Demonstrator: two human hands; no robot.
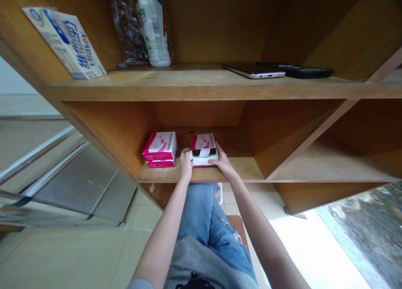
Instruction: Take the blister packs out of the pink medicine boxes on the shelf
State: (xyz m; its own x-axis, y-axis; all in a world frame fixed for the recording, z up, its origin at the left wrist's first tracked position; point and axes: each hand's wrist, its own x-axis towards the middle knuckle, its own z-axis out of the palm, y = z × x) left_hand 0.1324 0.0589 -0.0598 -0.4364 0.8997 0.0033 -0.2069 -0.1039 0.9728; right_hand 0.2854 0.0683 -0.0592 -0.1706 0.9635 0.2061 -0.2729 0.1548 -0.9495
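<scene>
Head view: a wooden shelving unit is seen from below and in front, with a lower shelf at the level of the hands. A pink-and-white carton is held on the near part of that shelf, between the left hand and the right hand. The hands are apart, one at each side of the carton, and their fingers are pressed against its near corners, so it appears to be clamped between them. The carton lies flat, and its long axis appears to run from near to far. Its near end, showing white with a black band, is turned towards the person. Just to the left, a stack of two pink cartons is left untouched, so one of the three visible cartons is in hand and two are not. Whether the held carton is lifted from the board cannot be told.

On the shelf above, a white plastic bottle is stood beside a clear plastic bag, and a printed carton is leaned against the left wall. A silver phone is laid partly against a black phone at the right. Blue jeans are seen below the arms.
</scene>
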